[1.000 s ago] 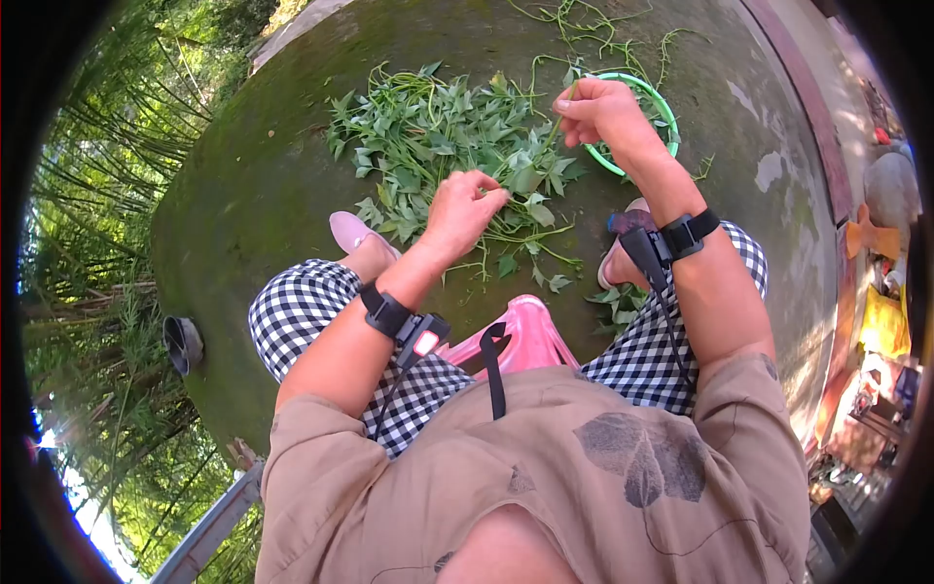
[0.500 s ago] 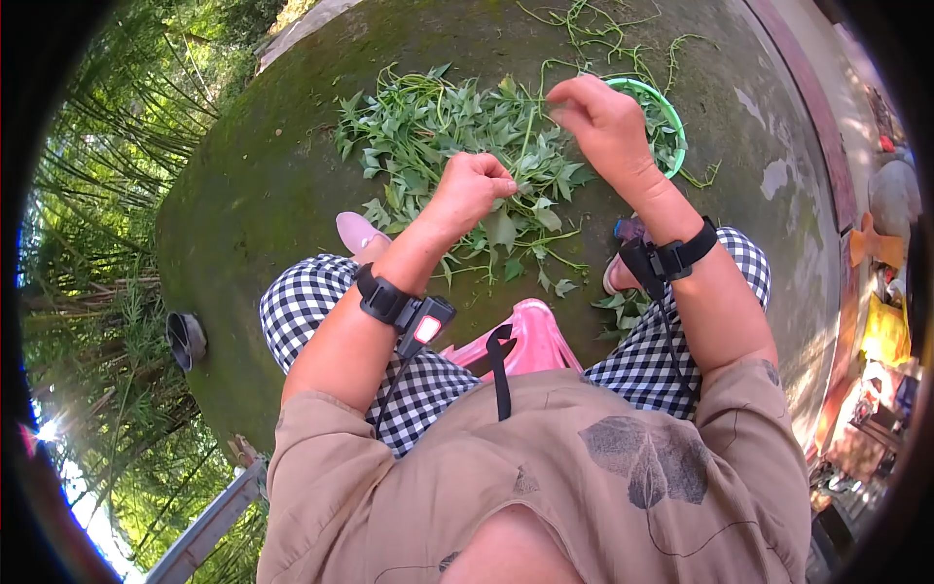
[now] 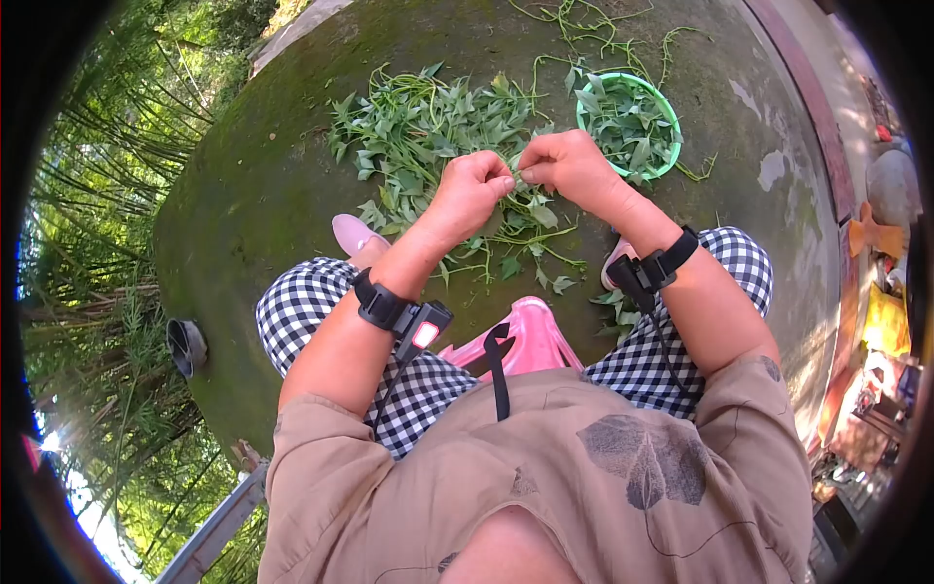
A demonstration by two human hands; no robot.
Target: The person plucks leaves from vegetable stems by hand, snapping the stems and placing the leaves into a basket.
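Observation:
My left hand (image 3: 471, 191) is closed in a pinch on a leafy green stem, over the near side of a heap of leafy vines (image 3: 418, 122). Close beside it, my right hand (image 3: 569, 167) pinches with thumb and forefinger at the same stem, the fingertips of both hands nearly meeting. Much of the stem is hidden behind the fingers. Just beyond my right hand stands a round green-rimmed basket (image 3: 675, 127) holding picked leaves (image 3: 623, 122).
Bare vine stems (image 3: 593, 27) lie on the mossy concrete floor (image 3: 253, 185) beyond the basket. A pink plastic stool (image 3: 530, 336) is between my legs. A metal pot (image 3: 185, 346) lies at the left edge, near bamboo. Household items, including a yellow bag (image 3: 885, 321), line the right side.
My right hand has come down and left from near the basket to meet my left hand. The basket's leaves now show more fully. My left hand has hardly moved.

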